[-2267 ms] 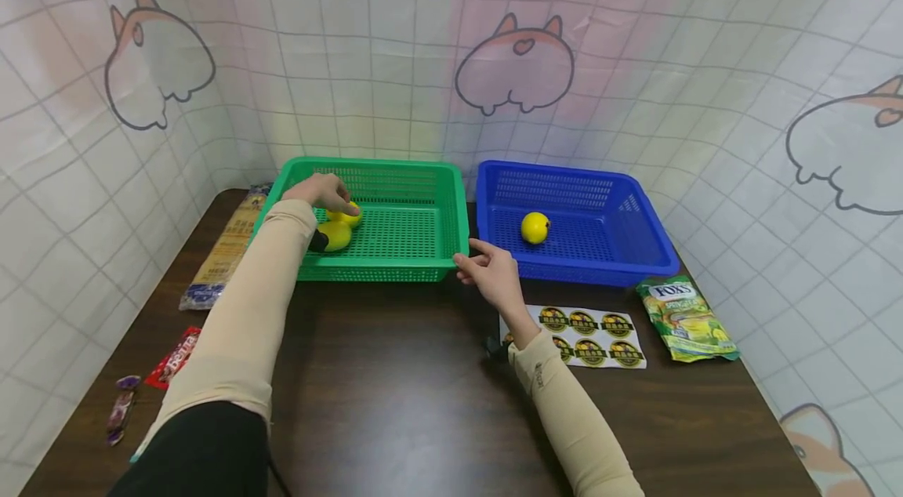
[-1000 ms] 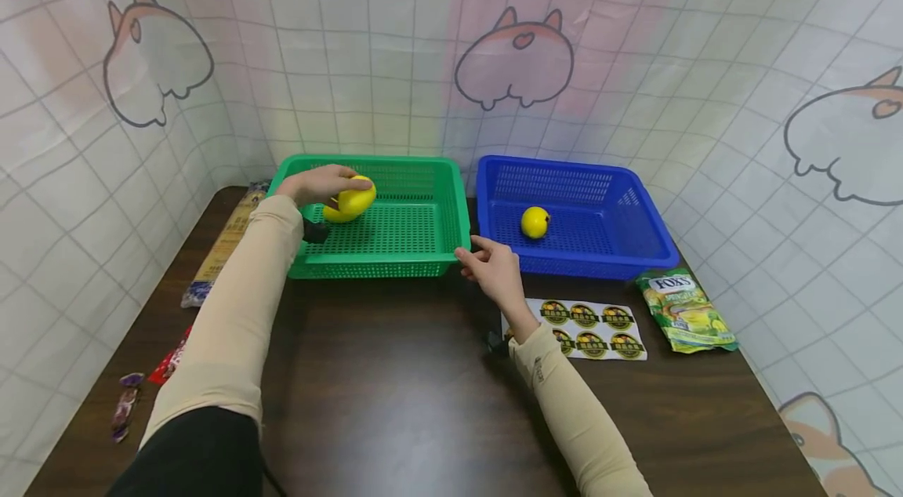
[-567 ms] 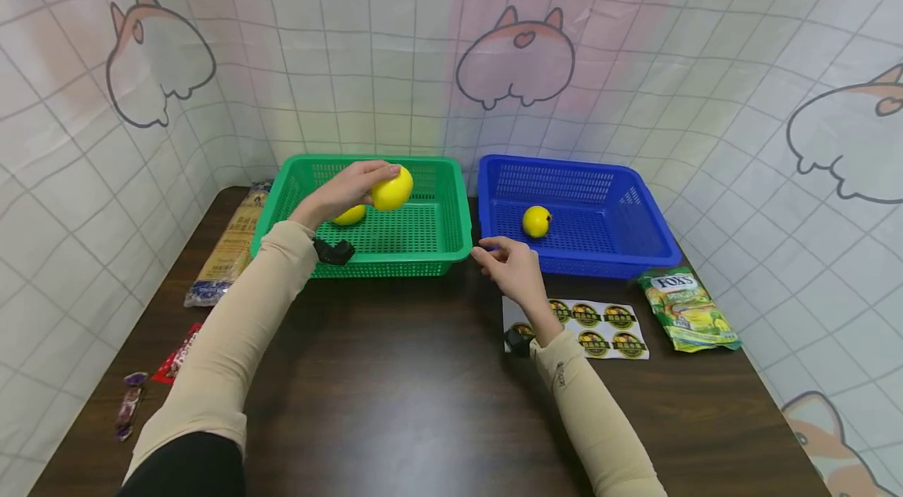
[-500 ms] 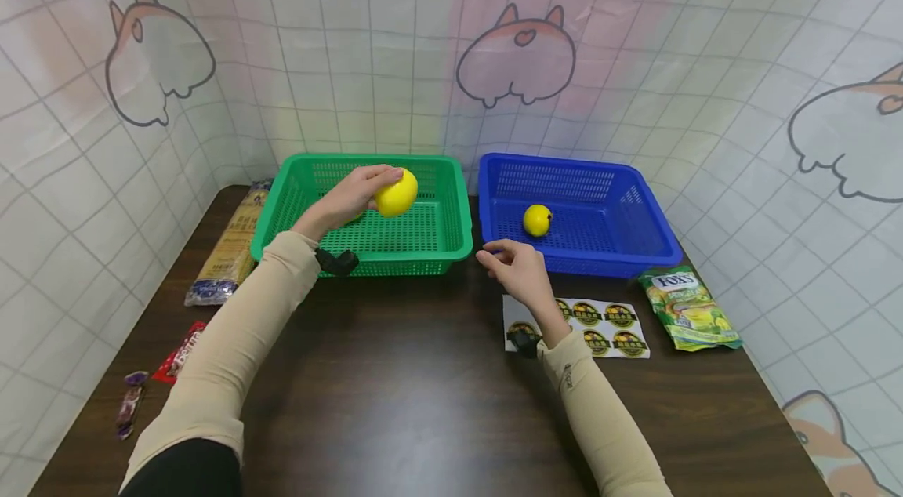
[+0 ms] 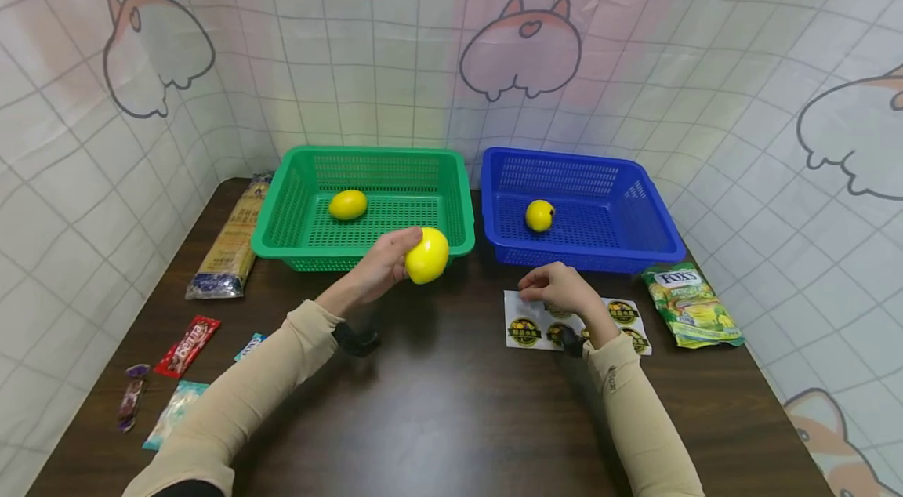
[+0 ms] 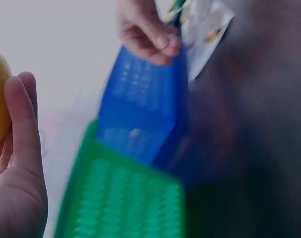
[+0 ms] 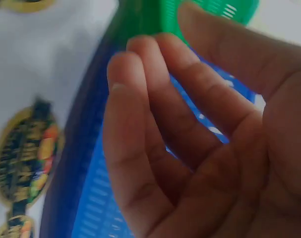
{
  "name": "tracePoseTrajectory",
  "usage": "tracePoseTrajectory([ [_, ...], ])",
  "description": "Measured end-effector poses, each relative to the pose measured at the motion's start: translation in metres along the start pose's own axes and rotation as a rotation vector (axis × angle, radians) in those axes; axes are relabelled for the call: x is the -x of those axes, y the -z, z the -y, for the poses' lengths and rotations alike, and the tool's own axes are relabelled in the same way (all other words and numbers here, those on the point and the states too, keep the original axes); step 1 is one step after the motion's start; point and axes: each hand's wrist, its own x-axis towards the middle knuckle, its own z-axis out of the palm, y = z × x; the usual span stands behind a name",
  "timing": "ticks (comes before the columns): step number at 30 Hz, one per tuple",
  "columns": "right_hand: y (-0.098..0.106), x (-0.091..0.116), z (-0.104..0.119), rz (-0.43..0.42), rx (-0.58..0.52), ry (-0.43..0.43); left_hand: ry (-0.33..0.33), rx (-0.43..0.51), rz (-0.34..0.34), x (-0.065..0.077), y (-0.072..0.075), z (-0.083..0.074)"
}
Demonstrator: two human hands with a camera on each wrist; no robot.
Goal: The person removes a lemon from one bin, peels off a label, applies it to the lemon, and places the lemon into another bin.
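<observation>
Glossy yellow rounded fruit [image 5: 426,255] sits in the grip of the left hand [image 5: 381,268], thumb and fingers pressed round it, held up before the front right corner of the rectangular green slotted plastic basket [image 5: 317,252]. That green basket has one item in it: a smooth yellow oval fruit [image 5: 348,204] lying on the slotted floor, toward the back left.

Just to the right of the green basket stands a matching rectangular blue slotted plastic basket [image 5: 592,256]. It too has a single piece inside, a round yellow fruit with a dark tip [image 5: 539,215], resting on the half of the floor nearer the green basket.

Forward and to the right of the green basket, the right hand [image 5: 563,291] is loosely bent, with nothing between its fingers. It is over a white sheet of round black-and-gold stickers [image 5: 534,317]; whether it touches the sheet is hard to tell.

Farthest right of the green basket lies a green FOX'S sweet bag [image 5: 691,306]. Along its left side is a long tan packet with blue printed ends [image 5: 236,234]. Forward and left of it are a red wrapped bar [image 5: 187,346], a purple twist-wrapped sweet [image 5: 132,397] and a pale turquoise packet [image 5: 175,409], all on the dark wood-grain table [image 5: 423,419]
</observation>
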Motion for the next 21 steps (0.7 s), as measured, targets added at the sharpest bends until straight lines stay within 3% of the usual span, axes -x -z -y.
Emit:
tracePoseTrajectory([
  [4,-0.008,0.006,-0.006,0.081,0.021,0.016,0.086,-0.063,0.035,0.003,-0.007,0.017],
  [9,-0.02,0.007,-0.01,0.086,0.064,-0.008,0.153,-0.103,0.067,0.0,-0.01,0.033],
  [14,-0.032,0.006,-0.01,0.073,0.115,-0.007,0.19,-0.105,0.114,-0.001,-0.015,0.051],
  [21,-0.039,0.006,-0.004,0.028,0.122,-0.05,0.287,-0.017,0.099,-0.001,-0.024,0.08],
])
